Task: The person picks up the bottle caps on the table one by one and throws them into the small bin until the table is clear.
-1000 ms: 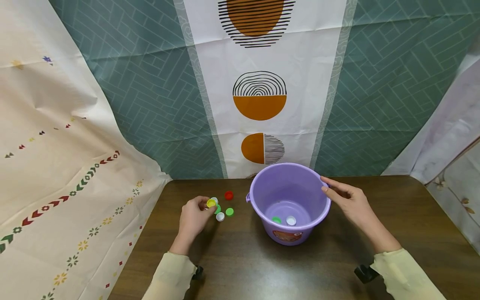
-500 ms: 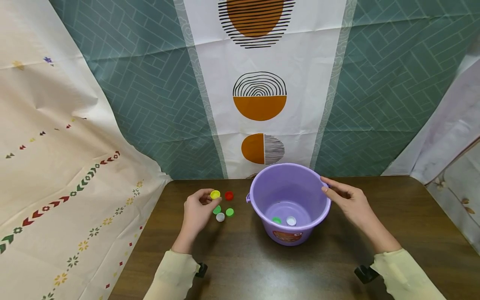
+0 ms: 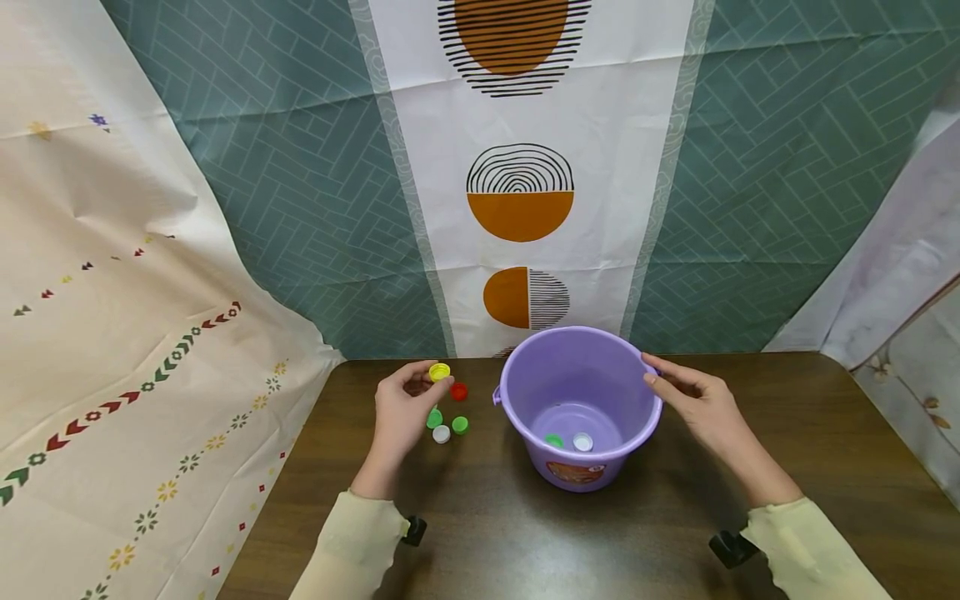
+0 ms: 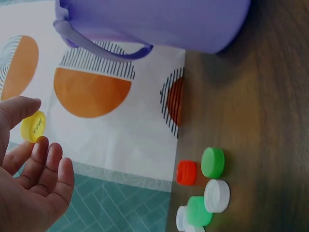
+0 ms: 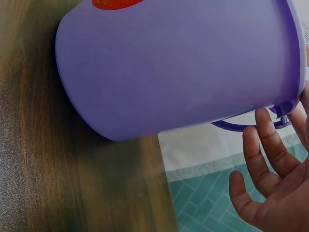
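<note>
My left hand (image 3: 402, 408) pinches a yellow bottle cap (image 3: 439, 372) between thumb and fingers, raised above the table to the left of the bucket. In the left wrist view the yellow cap (image 4: 34, 126) shows dark marks inside, and the other fingers are loosely bent. With thumb and index finger at its right rim, my right hand (image 3: 699, 402) holds a purple bucket (image 3: 573, 471). Other fingers of the right hand (image 5: 275, 169) lie by the bucket's outer wall and handle (image 5: 229, 126). Inside the bucket are a green cap (image 3: 553, 440) and a white cap (image 3: 582, 442).
On the wooden table (image 3: 495, 533), left of the bucket, lie a red cap (image 3: 459, 392), green caps (image 3: 461, 426) and white caps (image 3: 441, 434). The left wrist view shows them close together. A patterned cloth (image 3: 517, 292) hangs behind the table's back edge.
My left hand has lifted the yellow cap off the group of caps, moving it up and slightly right. My right hand and the bucket have stayed in place.
</note>
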`<state>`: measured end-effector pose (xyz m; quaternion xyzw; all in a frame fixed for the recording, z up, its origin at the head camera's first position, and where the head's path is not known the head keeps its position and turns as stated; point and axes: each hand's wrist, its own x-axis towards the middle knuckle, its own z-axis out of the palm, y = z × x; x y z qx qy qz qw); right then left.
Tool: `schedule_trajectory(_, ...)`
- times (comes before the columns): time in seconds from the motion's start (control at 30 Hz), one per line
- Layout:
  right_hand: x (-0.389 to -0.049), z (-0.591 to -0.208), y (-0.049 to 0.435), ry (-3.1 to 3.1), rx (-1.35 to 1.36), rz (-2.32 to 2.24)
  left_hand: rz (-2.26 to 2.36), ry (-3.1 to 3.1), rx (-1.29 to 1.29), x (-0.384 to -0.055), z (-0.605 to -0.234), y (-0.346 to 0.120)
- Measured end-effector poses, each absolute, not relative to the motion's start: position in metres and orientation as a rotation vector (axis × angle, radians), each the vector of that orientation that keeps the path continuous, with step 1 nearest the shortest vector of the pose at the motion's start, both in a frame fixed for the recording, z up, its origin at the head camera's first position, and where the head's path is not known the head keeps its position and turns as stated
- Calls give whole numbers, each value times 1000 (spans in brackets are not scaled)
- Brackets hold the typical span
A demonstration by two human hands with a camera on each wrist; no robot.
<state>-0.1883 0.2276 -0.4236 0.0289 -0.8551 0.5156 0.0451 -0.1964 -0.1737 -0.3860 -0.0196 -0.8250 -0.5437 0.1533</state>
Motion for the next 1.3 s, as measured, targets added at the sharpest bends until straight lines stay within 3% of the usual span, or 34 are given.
schedule_trajectory(0.57,-189,-420,226,-2619,87,1571,-1713,-2280,-160,-201,-368,-153)
schedule_trajectory(0.9,-189,-421,225,-2625,87,1560,-1752,-2219,-199,-220,-387,-145)
schedule_trajectory(1.3,-187,-422,226,-2626,78,1562,-1790,-2194,-289,-219,-377,-120)
